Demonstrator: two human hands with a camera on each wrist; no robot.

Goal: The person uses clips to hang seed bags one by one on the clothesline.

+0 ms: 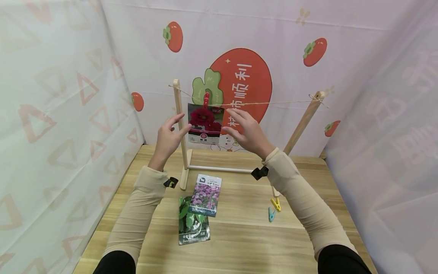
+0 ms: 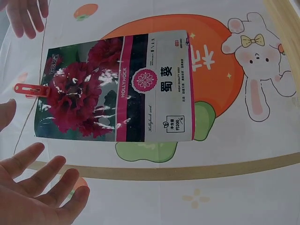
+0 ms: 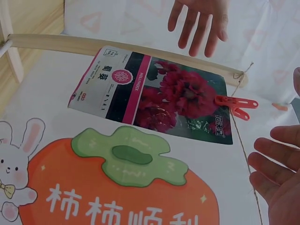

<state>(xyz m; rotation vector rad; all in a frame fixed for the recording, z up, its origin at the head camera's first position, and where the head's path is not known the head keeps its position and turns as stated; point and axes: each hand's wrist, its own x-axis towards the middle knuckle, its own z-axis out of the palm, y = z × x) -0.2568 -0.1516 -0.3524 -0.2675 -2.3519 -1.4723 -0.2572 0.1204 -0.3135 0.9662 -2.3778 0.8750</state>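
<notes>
A hollyhock seed packet (image 1: 204, 123) hangs from a thin string (image 1: 267, 103), clipped at its top by a red clothespin (image 1: 206, 99). In the left wrist view the packet (image 2: 117, 89) shows dark red flowers and a white lower part. My left hand (image 1: 168, 139) is beside the packet's left edge, fingers spread and holding nothing. On the other side my right hand (image 1: 249, 131) is near the right edge, its fingers apart and free. The right wrist view shows the red clothespin (image 3: 236, 105) gripping both packet and string, with neither hand on it.
The string runs between two wooden posts (image 1: 302, 123) joined by a white rod (image 1: 220, 168). On the table (image 1: 239, 243) a purple-flower seed packet (image 1: 206, 195) overlaps a green seed packet (image 1: 193, 228). A yellow clothespin (image 1: 276, 204) and a blue clothespin (image 1: 272, 214) lie at the right.
</notes>
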